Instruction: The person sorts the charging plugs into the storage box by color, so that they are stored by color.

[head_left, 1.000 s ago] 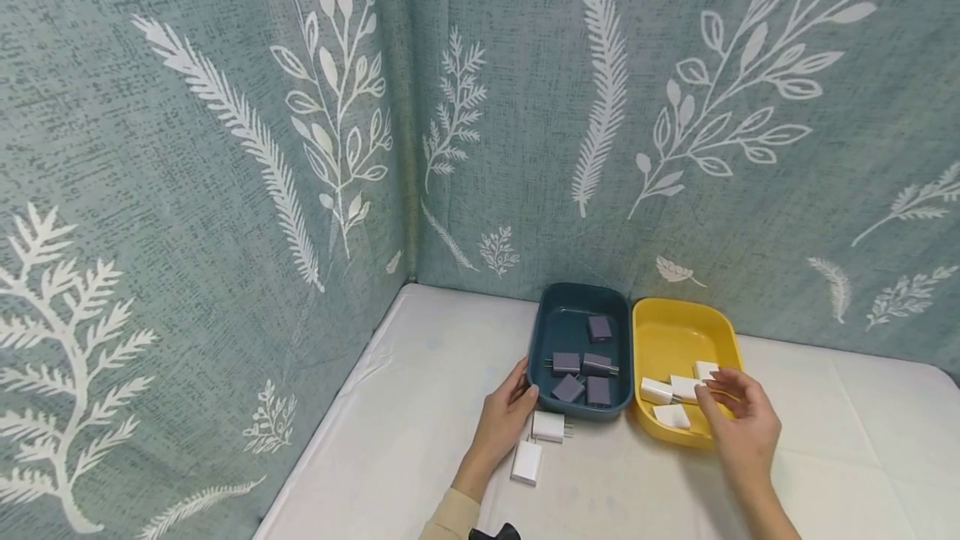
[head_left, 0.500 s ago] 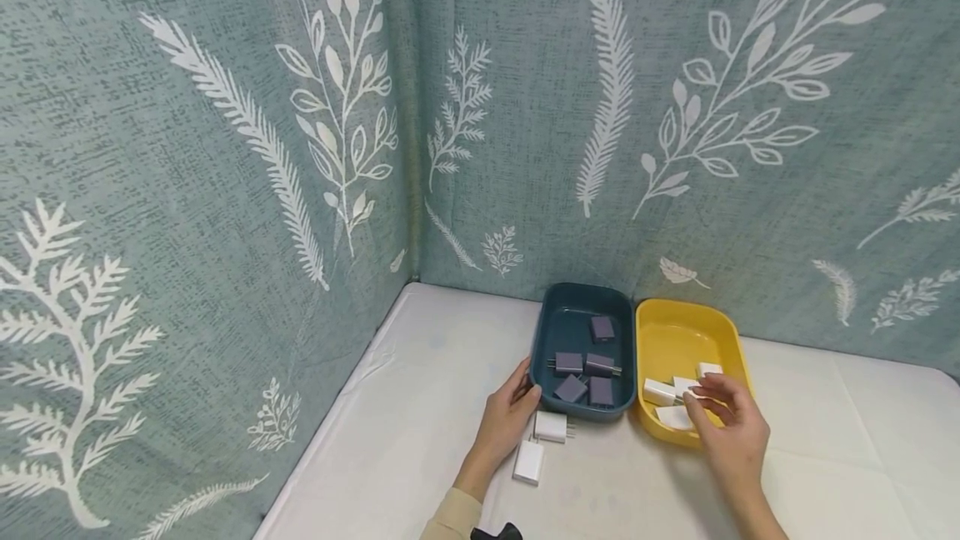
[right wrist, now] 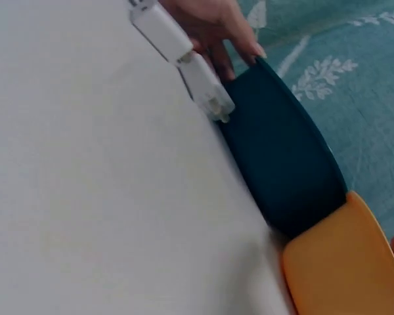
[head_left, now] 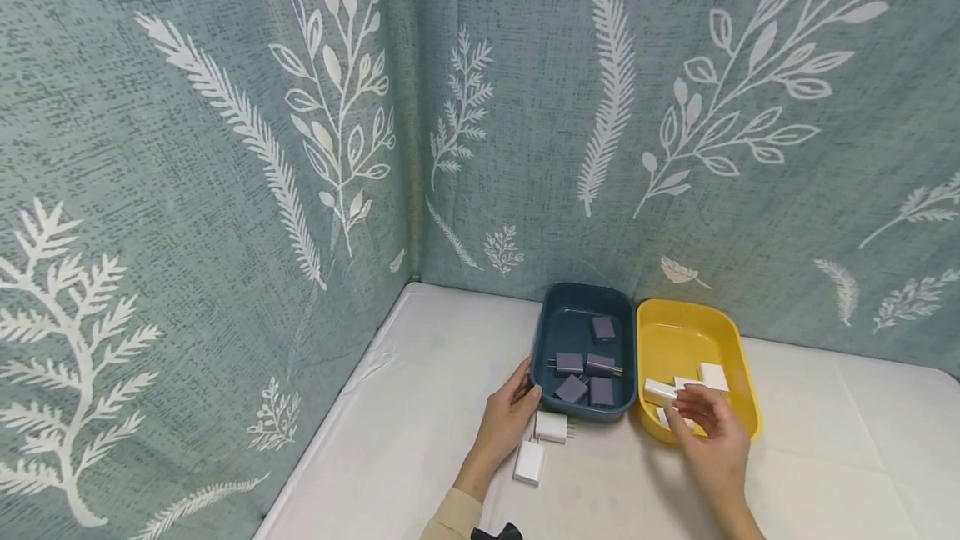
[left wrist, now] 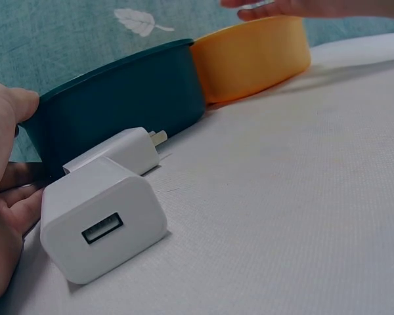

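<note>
My left hand [head_left: 506,415] holds the near left corner of the dark blue tray [head_left: 536,340]. Its thumb rests on the rim and its fingers lie against the outer wall, as the left wrist view shows. Beside that hand lie two white USB chargers, one [head_left: 551,427] near the tray's front wall and another [left wrist: 105,220] closer to me. Over the near part of the yellow tray [head_left: 678,332] hovers my right hand [head_left: 716,444], fingers loosely bent, with nothing visible held. Under and beyond it sit several white chargers [head_left: 712,377], partly hidden by the fingers.
Several dark purple chargers [head_left: 568,363] lie inside the blue tray. The two trays stand side by side on a white-covered table [head_left: 457,340], close to a green leaf-patterned cloth [head_left: 525,107]. A small black object [head_left: 498,532] shows at the bottom edge.
My right hand has moved left and slightly toward me over the yellow tray, uncovering the white charger at the right. My left hand stays on the blue tray.
</note>
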Available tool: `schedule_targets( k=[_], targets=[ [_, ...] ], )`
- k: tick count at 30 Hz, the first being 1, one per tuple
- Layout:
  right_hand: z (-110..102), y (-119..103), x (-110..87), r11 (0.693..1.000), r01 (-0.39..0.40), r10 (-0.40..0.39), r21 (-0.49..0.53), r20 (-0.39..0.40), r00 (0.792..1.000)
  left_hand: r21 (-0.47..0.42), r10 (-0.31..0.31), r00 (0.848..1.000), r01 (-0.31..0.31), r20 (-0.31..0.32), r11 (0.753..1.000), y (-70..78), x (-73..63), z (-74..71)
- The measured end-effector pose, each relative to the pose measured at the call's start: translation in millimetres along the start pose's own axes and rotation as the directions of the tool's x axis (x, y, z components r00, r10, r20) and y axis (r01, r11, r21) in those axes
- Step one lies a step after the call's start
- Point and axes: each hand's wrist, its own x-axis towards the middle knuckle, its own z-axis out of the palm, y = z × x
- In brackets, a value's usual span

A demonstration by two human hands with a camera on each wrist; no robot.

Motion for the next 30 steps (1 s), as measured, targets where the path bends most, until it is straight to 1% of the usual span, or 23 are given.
schedule_targets(
  k=[3, 4, 8, 14, 15, 20, 21, 23, 28, 30],
  targets=[
    [3, -1, -4.9, 1.000, 0.007, -0.007, -0.013, 0.027, 1.000, 0.008, 0.001, 1.000, -0.001, 0.000, 1.000, 0.0, 0.1, 0.0],
    [4, -2, -6.1, 1.000, -0.003, 0.004, -0.015, 0.033, 0.999, 0.010, -0.001, 1.000, 0.001, 0.001, 1.000, -0.1, 0.0, 0.0],
    [8, -6, -10.5, 0.999, -0.004, 0.006, -0.034, 0.060, 0.998, 0.005, -0.001, 1.000, 0.001, 0.002, 1.000, -0.8, -0.2, 0.1],
    [14, -12, -15.0, 1.000, -0.013, 0.013, -0.005, 0.085, 0.996, -0.004, 0.004, 1.000, -0.004, 0.002, 1.000, -0.1, 0.2, 0.2],
    [15, -14, -16.2, 1.000, -0.020, 0.020, 0.001, 0.092, 0.996, -0.005, 0.006, 1.000, -0.006, 0.001, 1.000, 0.1, 0.5, 0.4],
    [19, -20, -24.5, 0.995, -0.079, 0.086, -0.056, 0.145, 0.986, -0.008, 0.008, 1.000, -0.008, 0.004, 1.000, 0.9, 0.2, 0.8],
    [20, -20, -26.3, 0.995, -0.082, 0.090, -0.057, 0.149, 0.985, -0.009, 0.007, 1.000, -0.007, 0.005, 1.000, 1.1, 0.0, 0.8],
    [22, -20, -29.5, 0.996, -0.078, 0.083, -0.035, 0.158, 0.984, -0.008, 0.003, 1.000, -0.003, 0.008, 1.000, 1.5, -0.3, 0.6],
    [28, -16, -35.8, 0.999, -0.042, 0.036, 0.032, 0.179, 0.983, -0.007, 0.002, 1.000, -0.002, 0.004, 1.000, 2.4, -0.5, 0.7],
    [30, -14, -38.2, 0.999, -0.047, 0.043, 0.017, 0.185, 0.982, -0.008, 0.009, 1.000, -0.009, 0.002, 1.000, 2.5, -0.3, 0.9]
  ],
)
